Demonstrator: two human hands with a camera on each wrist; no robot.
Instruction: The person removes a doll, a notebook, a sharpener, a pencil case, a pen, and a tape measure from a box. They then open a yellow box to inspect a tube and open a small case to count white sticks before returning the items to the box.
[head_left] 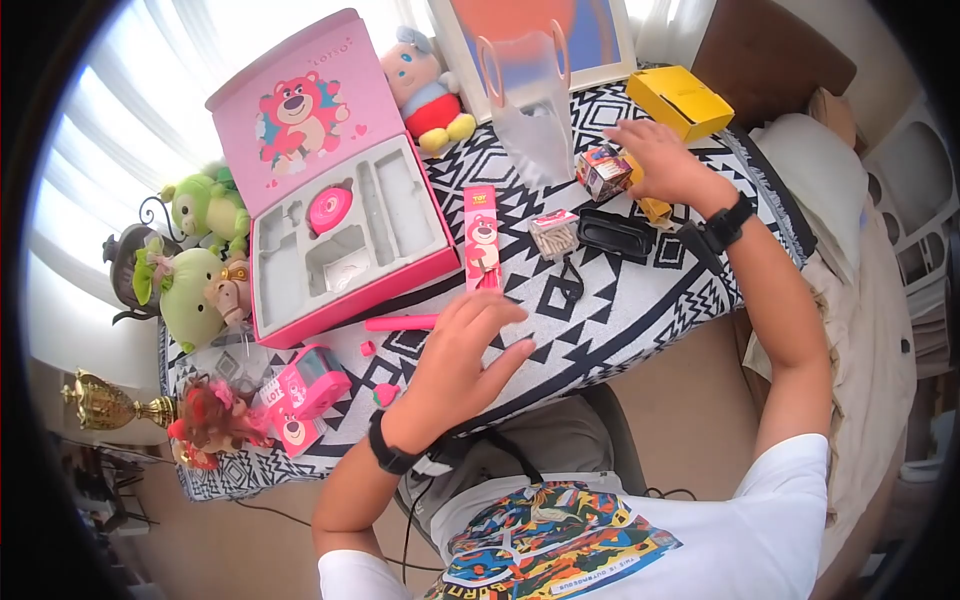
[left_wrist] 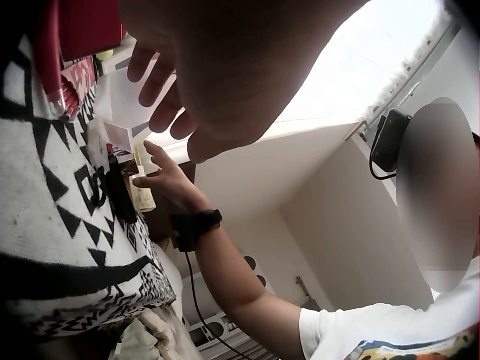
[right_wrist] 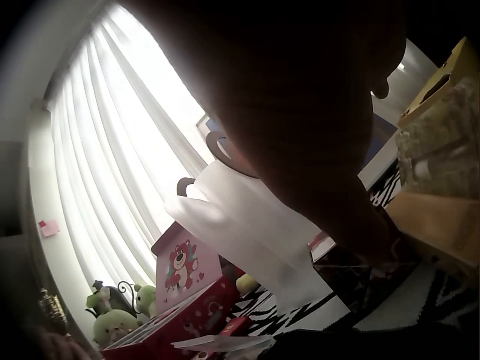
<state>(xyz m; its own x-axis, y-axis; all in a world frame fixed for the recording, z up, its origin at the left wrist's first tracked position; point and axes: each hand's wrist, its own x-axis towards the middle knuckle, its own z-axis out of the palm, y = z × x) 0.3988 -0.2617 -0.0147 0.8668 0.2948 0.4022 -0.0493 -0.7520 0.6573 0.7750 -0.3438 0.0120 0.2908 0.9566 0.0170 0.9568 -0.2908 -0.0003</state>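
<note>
My left hand [head_left: 455, 365] hovers over the near side of the table with fingers loosely spread and nothing in them. Past its fingertips lies a tall pink bear box [head_left: 481, 235]; a pink stick [head_left: 400, 323] runs partly behind the hand. My right hand [head_left: 668, 168] reaches over the table's right part, its fingers [left_wrist: 155, 156] extended in the left wrist view. Beneath and beside it are a small colourful box [head_left: 603, 173] and a small yellow carton [head_left: 655, 210]. A black tray [head_left: 615, 234] and a clear pack of small pale sticks [head_left: 553, 234] lie nearer me.
An open pink gift box [head_left: 345, 315] with a moulded insert stands at left. A translucent bag [head_left: 530, 110] with loop handles is upright behind the right hand, near a yellow box [head_left: 682, 102]. Plush toys [head_left: 205, 210] and a gold trophy [head_left: 110, 402] are at far left.
</note>
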